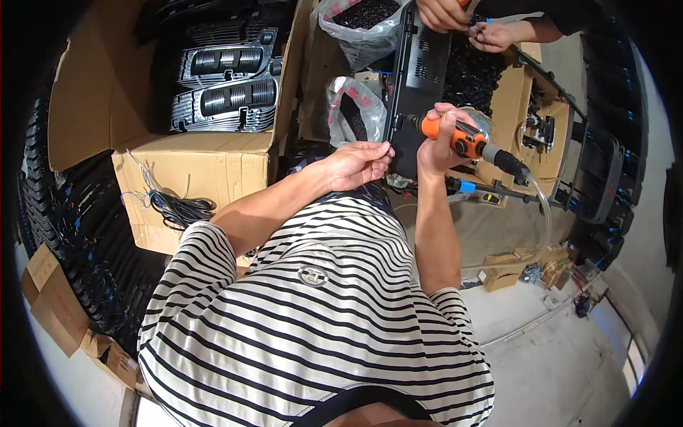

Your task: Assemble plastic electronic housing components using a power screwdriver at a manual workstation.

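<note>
A long black plastic panel (426, 71) with slotted vents lies in front of me. My right hand (442, 142) is wrapped round an orange and black air screwdriver (462, 136), whose tip points left at the panel's edge. A clear hose (544, 206) runs from its back end. Thumb and fingers together, my left hand (361, 165) pinches at the panel's near left edge; what lies between the fingertips is hidden. Past the panel, a co-worker's two hands (492, 35) work close together, one around an orange-ended tool partly cut off by the frame.
Left stands an open cardboard box (192, 160) of silver-and-black grille parts (238, 97), a black cable bundle (181, 210) hanging on its side. Bags of small black parts (356, 117) sit behind the panel. Right are loose black pieces (473, 75) and a cardboard tray (512, 107). Black parts are stacked at both sides.
</note>
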`<state>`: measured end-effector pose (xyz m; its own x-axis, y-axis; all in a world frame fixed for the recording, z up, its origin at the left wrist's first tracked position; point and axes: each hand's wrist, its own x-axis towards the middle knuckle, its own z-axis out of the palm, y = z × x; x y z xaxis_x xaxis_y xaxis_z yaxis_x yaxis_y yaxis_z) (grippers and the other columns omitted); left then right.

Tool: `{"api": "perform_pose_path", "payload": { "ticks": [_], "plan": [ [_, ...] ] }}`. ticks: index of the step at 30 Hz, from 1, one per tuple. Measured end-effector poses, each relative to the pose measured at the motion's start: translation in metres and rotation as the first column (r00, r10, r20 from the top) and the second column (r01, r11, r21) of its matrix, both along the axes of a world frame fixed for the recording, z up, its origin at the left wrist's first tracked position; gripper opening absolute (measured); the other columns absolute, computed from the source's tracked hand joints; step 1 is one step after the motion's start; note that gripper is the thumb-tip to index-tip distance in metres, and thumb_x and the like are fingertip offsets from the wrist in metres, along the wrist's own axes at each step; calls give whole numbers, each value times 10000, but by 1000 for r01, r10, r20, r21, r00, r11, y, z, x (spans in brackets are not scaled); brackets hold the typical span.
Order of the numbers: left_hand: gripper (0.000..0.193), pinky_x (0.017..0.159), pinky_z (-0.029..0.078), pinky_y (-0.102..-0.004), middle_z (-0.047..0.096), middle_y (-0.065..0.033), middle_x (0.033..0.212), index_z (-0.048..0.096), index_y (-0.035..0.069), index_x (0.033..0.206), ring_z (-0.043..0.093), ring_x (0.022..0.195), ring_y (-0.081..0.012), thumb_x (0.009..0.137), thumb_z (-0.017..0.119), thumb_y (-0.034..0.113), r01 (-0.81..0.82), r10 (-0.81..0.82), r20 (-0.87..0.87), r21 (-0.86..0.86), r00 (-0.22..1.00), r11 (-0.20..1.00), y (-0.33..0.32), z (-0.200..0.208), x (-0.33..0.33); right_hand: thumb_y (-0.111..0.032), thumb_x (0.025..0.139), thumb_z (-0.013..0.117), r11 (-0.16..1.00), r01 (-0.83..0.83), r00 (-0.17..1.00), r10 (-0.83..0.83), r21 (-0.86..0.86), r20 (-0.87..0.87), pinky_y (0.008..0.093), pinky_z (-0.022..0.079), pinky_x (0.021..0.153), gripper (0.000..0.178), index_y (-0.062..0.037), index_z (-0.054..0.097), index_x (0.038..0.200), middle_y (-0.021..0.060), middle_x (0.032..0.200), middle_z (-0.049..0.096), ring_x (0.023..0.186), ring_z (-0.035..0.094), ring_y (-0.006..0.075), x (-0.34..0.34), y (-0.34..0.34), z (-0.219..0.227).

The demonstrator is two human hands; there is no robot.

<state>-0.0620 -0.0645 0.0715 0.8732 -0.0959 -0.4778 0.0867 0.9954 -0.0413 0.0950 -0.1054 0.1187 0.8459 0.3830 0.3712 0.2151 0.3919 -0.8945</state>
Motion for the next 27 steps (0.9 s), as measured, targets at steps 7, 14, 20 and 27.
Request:
{"api": "perform_pose_path", "payload": {
  "ticks": [7,14,20,27],
  "plan": [
    [204,669,489,-229,593,-26,813,605,21,935,544,711,-116,979,542,210,-38,44,65,-88,997,995,3,5,-4,-38,862,620,999,-25,999,25,-34,-21,326,527,658,79,6,558,882,165,829,644,647,597,179,-3,7,2],
    [210,643,463,-219,585,-31,826,591,11,961,492,693,-108,989,522,207,-35,35,-16,-5,999,999,6,0,-6,-16,868,595,993,-46,997,40,-106,-59,321,528,665,62,1,546,902,165,848,639,662,591,178,-4,8,9],
    [185,647,492,-206,634,-41,848,630,12,972,555,707,-101,964,567,186,-94,100,-89,67,991,993,9,-5,-10,-9,868,597,986,-83,996,78,-145,-45,318,529,664,84,2,537,926,167,847,632,669,584,180,-1,10,2],
    [158,646,515,-198,652,-38,840,662,12,963,588,699,-94,933,616,161,-144,149,-110,55,983,988,12,-8,-8,-1,874,600,970,-195,980,199,-143,13,315,531,664,96,9,525,931,156,827,627,662,583,176,-5,18,-12]
  ]
}}
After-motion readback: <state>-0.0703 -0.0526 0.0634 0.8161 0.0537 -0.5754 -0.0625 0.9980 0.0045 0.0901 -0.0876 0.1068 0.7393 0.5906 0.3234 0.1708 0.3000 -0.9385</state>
